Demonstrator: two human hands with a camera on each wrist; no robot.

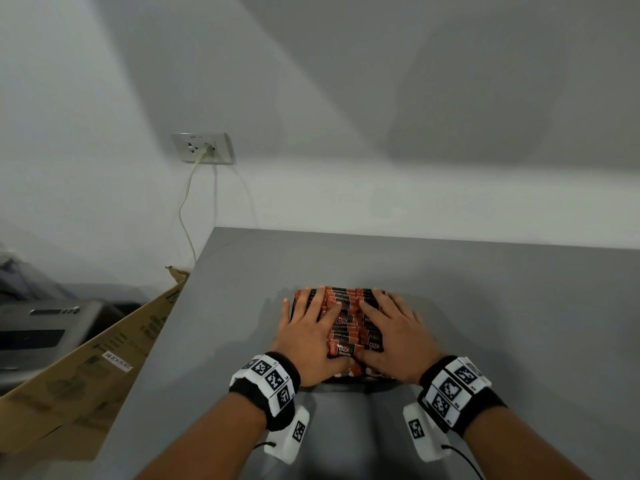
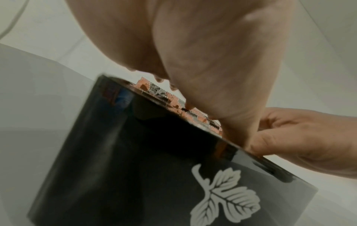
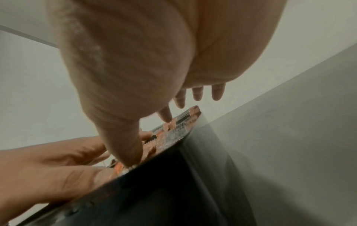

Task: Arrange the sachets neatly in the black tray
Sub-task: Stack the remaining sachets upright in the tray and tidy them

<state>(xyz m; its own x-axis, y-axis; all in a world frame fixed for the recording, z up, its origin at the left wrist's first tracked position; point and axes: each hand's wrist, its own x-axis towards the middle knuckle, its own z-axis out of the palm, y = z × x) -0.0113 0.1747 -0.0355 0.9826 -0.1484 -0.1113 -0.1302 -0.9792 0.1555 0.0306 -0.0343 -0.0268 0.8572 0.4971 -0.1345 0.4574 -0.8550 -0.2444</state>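
Observation:
Orange and black sachets (image 1: pixel 344 323) lie stacked in rows in a black tray (image 1: pixel 360 382) on the grey table. My left hand (image 1: pixel 306 327) lies flat on the left part of the stack, fingers straight and spread. My right hand (image 1: pixel 391 332) lies flat on the right part the same way. The left wrist view shows the tray's black wall (image 2: pixel 135 160) with a white leaf print, and sachet edges (image 2: pixel 173 99) at its rim under my palm. In the right wrist view, sachets (image 3: pixel 173 131) sit at the tray rim (image 3: pixel 173 175) under my straight fingers.
The grey table (image 1: pixel 485 323) runs to the white wall behind. Off its left edge leans a cardboard box (image 1: pixel 104 358) beside a grey machine (image 1: pixel 45 327). A wall socket (image 1: pixel 202 147) with a plugged cable sits above the table's far left corner.

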